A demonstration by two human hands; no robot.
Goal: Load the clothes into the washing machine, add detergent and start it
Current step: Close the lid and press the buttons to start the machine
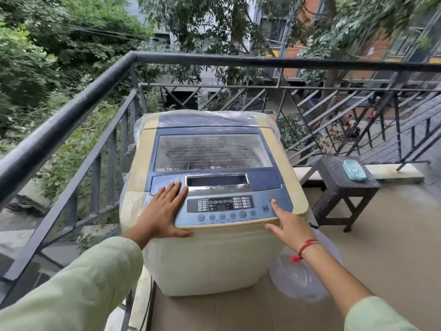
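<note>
On the tiled balcony [393, 247], the right hand [290, 229], forefinger straight, touches the cream-and-blue plastic washing machine [214, 259] at its right-end power button [273, 201]; the left hand [164, 211] lies flat.

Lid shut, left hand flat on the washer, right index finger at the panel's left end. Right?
No, one slip. In the head view the index finger of the right hand is at the right end of the panel, by the play/pause mark. The lid is shut and the left hand lies flat on the washer, as stated.
</note>
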